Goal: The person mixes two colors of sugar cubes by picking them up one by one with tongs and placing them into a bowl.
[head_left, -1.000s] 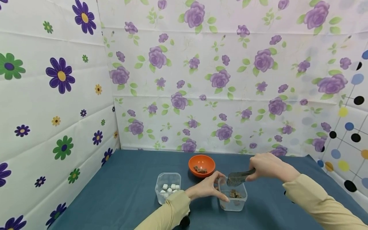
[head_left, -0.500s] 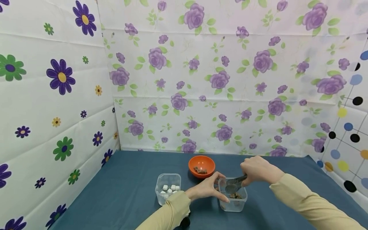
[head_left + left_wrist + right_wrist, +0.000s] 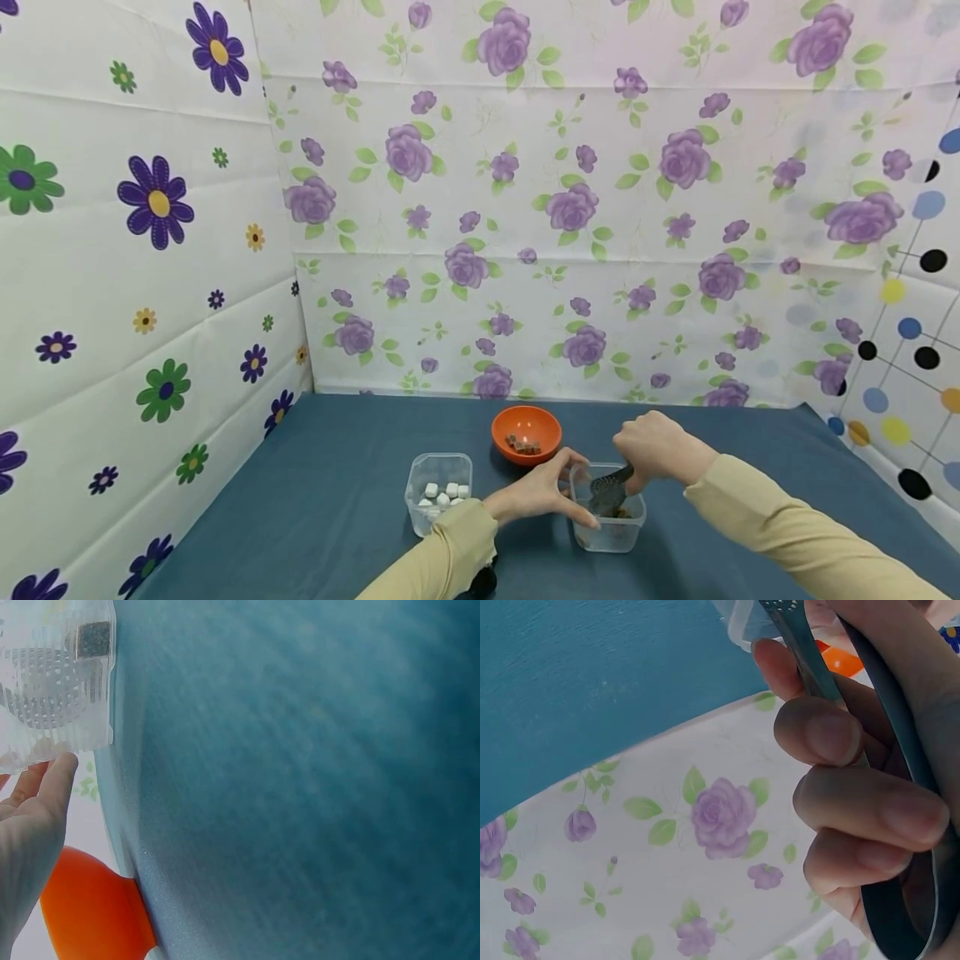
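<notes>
My right hand (image 3: pixel 660 450) grips a pair of dark metal tongs (image 3: pixel 611 492), whose perforated heads point down inside a clear plastic container (image 3: pixel 609 542). In the right wrist view the fingers (image 3: pixel 870 802) wrap round the tongs' arms (image 3: pixel 817 664). Several brown cubes (image 3: pixel 622 513) lie in that container, partly hidden behind the tongs. My left hand (image 3: pixel 536 493) holds the container from its left side, thumb at the front and fingers at the back. The left wrist view shows one brown cube (image 3: pixel 93 639) against the clear wall, with the perforated tongs head (image 3: pixel 45 694) behind it.
An orange bowl (image 3: pixel 527 415) with several brown cubes (image 3: pixel 522 446) stands behind my left hand. To the left, a second clear container (image 3: pixel 439 459) holds several white cubes (image 3: pixel 452 488), partly covered by my left sleeve (image 3: pixel 450 542). A dark blue cloth (image 3: pixel 315 500) covers the table.
My right hand has moved left and down, lowering the tongs from above the rim into the container of brown cubes. The left hand stays in place on it.
</notes>
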A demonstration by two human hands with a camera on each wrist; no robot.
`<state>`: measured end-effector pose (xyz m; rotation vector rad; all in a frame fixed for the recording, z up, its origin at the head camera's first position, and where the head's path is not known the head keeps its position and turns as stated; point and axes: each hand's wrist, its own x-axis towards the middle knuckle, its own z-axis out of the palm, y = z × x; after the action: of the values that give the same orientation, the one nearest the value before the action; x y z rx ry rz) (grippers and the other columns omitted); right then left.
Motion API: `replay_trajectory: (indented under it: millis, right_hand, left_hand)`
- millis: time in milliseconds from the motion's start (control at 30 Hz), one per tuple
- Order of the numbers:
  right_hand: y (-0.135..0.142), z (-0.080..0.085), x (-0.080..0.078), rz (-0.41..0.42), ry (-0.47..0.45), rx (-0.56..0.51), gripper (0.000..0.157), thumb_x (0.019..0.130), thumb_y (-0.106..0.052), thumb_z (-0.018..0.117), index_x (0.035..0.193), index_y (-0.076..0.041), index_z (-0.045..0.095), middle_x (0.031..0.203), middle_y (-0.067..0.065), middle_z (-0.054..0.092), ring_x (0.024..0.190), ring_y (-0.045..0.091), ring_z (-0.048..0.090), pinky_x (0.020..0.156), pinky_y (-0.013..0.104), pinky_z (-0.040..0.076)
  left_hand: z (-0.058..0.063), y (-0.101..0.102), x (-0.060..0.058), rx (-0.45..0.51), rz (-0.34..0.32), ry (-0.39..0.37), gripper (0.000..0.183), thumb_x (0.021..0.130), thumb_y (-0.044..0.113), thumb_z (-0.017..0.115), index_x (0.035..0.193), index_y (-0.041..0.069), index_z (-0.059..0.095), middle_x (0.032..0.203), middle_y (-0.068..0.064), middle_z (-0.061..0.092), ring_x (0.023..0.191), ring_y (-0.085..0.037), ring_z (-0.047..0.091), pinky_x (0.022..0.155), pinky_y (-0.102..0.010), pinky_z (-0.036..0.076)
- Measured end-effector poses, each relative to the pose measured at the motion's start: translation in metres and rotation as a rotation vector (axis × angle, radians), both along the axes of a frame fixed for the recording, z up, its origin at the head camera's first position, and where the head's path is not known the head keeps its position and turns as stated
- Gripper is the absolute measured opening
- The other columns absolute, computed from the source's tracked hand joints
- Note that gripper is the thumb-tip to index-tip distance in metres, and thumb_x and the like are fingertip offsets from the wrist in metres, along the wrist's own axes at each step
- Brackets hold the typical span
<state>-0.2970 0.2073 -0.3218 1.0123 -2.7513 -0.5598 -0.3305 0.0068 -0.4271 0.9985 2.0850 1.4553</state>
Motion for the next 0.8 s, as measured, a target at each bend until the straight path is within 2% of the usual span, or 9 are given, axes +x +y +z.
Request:
replay_trajectory:
  millis: [167, 333, 800]
  right_hand:
    - [-0.0002, -0.0038, -0.0006, 0.01, 0.05, 0.046, 0.038, 0.059, -0.04, 0.079, 0.052, -0.018, 0.049, 0.048, -0.006, 0.036, 0.039, 0.008, 0.033, 0.04, 0.025, 0.032]
    - [-0.0006, -0.0069, 0.0008, 0.017, 0.054, 0.083, 0.039, 0.059, -0.042, 0.078, 0.052, -0.017, 0.05, 0.047, -0.005, 0.035, 0.038, 0.009, 0.032, 0.04, 0.025, 0.03]
    - [0.0037, -0.0075, 0.0036, 0.054, 0.036, 0.044, 0.04, 0.06, -0.043, 0.079, 0.049, -0.019, 0.049, 0.047, -0.008, 0.035, 0.039, 0.008, 0.035, 0.041, 0.025, 0.034]
  left_hand:
    - [-0.0001, 0.0, 0.0002, 0.004, 0.002, -0.004, 0.053, 0.079, 0.015, 0.071, 0.124, 0.022, 0.042, 0.115, 0.003, 0.048, 0.099, -0.018, 0.048, 0.073, -0.028, 0.045]
    - [-0.0001, -0.0004, 0.0007, 0.007, 0.001, -0.003, 0.053, 0.08, 0.014, 0.071, 0.124, 0.022, 0.042, 0.116, -0.001, 0.048, 0.101, -0.019, 0.048, 0.074, -0.028, 0.045]
    - [-0.0008, -0.0002, -0.0001, 0.009, -0.004, -0.002, 0.054, 0.08, 0.015, 0.071, 0.124, 0.022, 0.041, 0.118, -0.002, 0.048, 0.1, -0.017, 0.047, 0.074, -0.028, 0.045]
